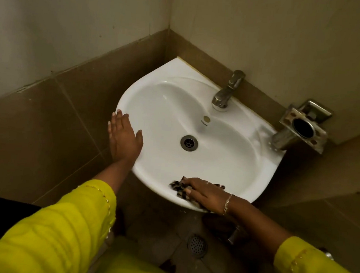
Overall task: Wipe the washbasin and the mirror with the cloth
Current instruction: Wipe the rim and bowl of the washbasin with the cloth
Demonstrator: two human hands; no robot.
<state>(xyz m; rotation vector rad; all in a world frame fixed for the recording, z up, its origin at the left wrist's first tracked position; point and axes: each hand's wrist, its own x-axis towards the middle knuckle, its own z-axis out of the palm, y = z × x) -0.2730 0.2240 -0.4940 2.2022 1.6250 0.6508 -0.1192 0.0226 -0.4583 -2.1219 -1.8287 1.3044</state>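
From the head view, we are working on the first half of the job, wiping the washbasin; the mirror is not showing anywhere here, so we are judging that part as yet to come. Our right hand is lying fairly flat, with its fingers spread over the cloth and pressing it down on the near rim of the basin. Our left hand is resting open and empty on the rim, fingers straight, well apart from the right hand and farther from us. The cloth is looking dark and patterned, bunched into a small wad that is peeking out beyond the right fingertips and under the palm. The basin is looking white and glossy, with the drain lying between our two hands and farther in, and the tap standing beyond it at the wall. We are judging that the next move calls for sliding the cloth along the rim and down into the bowl with steady pressure, while the left hand is steadying us, then working round the tap base before lifting the cloth to the mirror.
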